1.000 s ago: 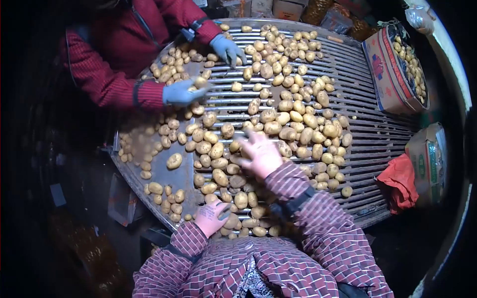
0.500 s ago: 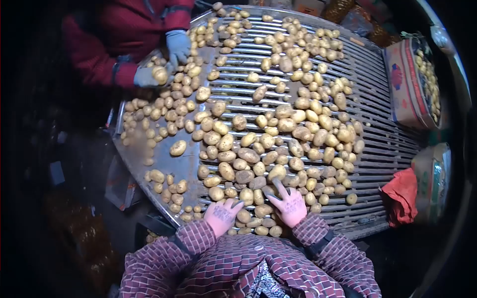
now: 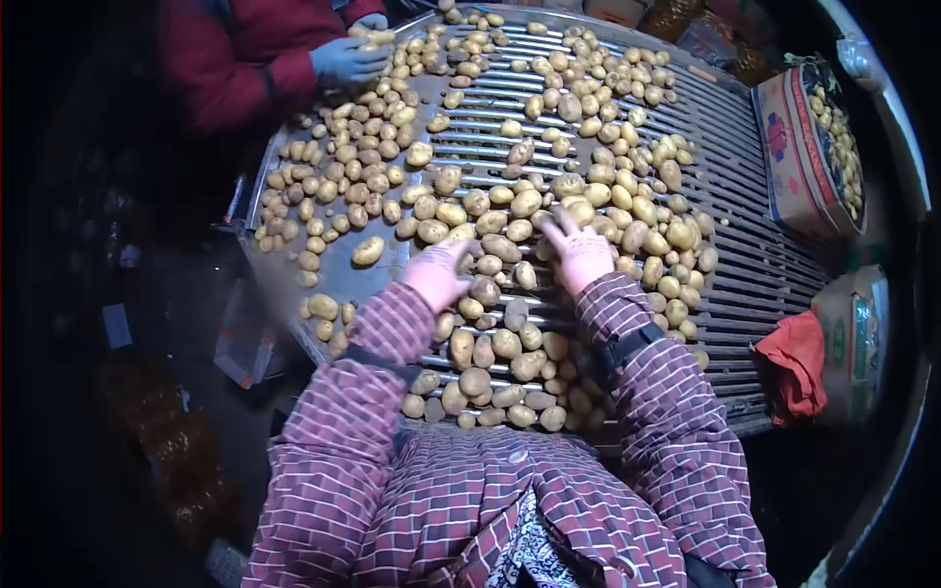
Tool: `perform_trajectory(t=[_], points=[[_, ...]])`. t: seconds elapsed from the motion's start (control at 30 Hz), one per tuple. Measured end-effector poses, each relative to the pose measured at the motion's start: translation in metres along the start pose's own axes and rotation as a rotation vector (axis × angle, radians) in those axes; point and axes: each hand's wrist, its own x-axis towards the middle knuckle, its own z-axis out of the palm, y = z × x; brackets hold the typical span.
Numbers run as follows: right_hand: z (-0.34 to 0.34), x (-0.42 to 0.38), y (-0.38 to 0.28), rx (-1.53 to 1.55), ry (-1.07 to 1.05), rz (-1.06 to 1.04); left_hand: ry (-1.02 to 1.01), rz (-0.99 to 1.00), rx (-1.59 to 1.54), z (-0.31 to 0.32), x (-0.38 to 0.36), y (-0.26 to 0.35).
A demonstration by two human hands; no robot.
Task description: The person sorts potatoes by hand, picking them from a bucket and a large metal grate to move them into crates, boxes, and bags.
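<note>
Many potatoes point(image 3: 500, 247) lie over a slatted metal table point(image 3: 745, 265). Gloved in pink with grey fingertips, my left hand point(image 3: 439, 272) rests among them at the centre-left, fingers apart and touching potatoes. To its right, my right hand point(image 3: 580, 253) reaches onto the pile, its fingers spread against potatoes. Neither hand is seen gripping a potato. Between the two hands lie several potatoes, and more sit nearer my body, below the hands.
At the upper left a co-worker's grey-gloved hand point(image 3: 348, 61) is beside a heap of potatoes. An open carton of potatoes point(image 3: 792, 147), a red cloth point(image 3: 792, 363) and a green-white sack point(image 3: 851, 333) stand along the right side.
Both my hands have moved forward, away from my body, farther onto the table. Potatoes near them have shifted. The co-worker's hands have moved up and toward the back.
</note>
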Motion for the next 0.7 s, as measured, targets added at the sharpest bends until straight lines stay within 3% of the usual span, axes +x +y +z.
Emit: perform_trajectory(t=[0.03,0.07,0.13,0.2,0.27,0.3,0.37,0.47,0.57,0.6,0.7], points=[[-0.013,-0.007,0.000,-0.039,0.068,0.173,0.057,-0.013,0.017,-0.013,-0.017,-0.016],[-0.029,-0.020,-0.008,0.027,0.153,0.122,0.110,-0.026,0.034,-0.025,-0.041,-0.035],[-0.024,-0.043,-0.022,0.077,0.038,-0.083,0.256,0.049,0.101,-0.002,-0.085,-0.077],[-0.038,-0.071,-0.062,0.153,-0.230,-0.373,0.055,-0.096,0.070,0.004,-0.129,-0.076],[-0.013,-0.112,-0.095,0.234,-0.156,-0.622,-0.212,-0.287,0.031,0.018,-0.159,-0.062],[-0.011,-0.126,-0.103,0.220,-0.229,-0.606,-0.203,-0.270,0.032,0.033,-0.177,-0.055],[-0.010,-0.137,-0.101,0.202,-0.332,-0.557,-0.180,-0.206,0.123,0.054,-0.203,-0.039],[-0.010,-0.139,-0.065,-0.076,-0.307,-0.476,-0.118,-0.085,0.352,0.072,-0.206,-0.028],[-0.034,-0.134,-0.006,-0.034,-0.272,-0.076,-0.298,-0.093,0.413,0.066,-0.166,-0.024],[-0.035,-0.142,0.018,-0.054,-0.276,0.108,-0.240,-0.071,0.360,0.062,-0.157,-0.031],[-0.023,-0.185,0.087,0.173,-0.091,0.339,0.204,-0.112,0.223,0.052,-0.148,-0.038]])
